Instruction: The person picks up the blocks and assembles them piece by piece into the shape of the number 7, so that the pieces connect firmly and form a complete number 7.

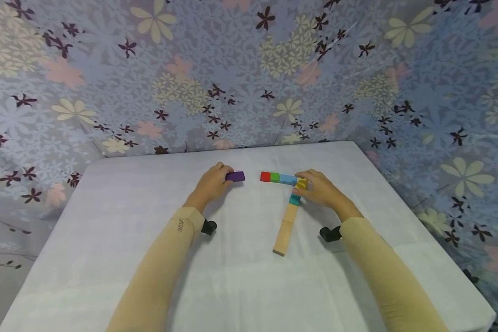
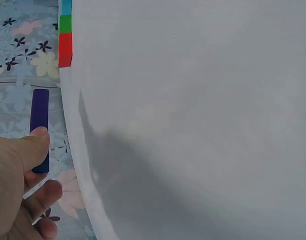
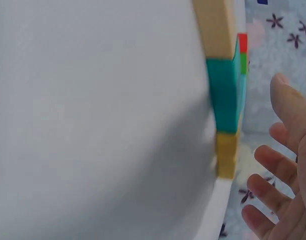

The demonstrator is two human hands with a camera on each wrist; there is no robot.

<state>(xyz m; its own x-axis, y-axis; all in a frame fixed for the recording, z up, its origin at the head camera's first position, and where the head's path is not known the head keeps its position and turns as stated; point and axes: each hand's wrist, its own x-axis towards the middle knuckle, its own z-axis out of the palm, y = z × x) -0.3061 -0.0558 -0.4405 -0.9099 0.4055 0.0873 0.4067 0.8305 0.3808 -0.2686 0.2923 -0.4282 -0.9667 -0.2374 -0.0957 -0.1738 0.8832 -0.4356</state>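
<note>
Between thumb and fingers, my left hand (image 1: 211,184) pinches a purple block (image 1: 235,176), held left of a bent row of blocks; the left wrist view shows the thumb pressed on this purple block (image 2: 40,110). From its left end the row has a red block (image 1: 265,176), a green block (image 1: 275,177), a light blue block (image 1: 287,179) and a yellow block (image 1: 301,183) at the corner. A teal block (image 1: 294,199) and plain wooden blocks (image 1: 283,237) run toward me. Around the yellow corner hovers my right hand (image 1: 323,190), fingers spread and apart from the blocks in the right wrist view (image 3: 292,165).
A white cloth covers the table (image 1: 108,258). Flowered fabric (image 1: 232,69) hangs along its back and right side. Black wrist devices (image 1: 209,227) stick out beneath both sleeves, close above the tabletop.
</note>
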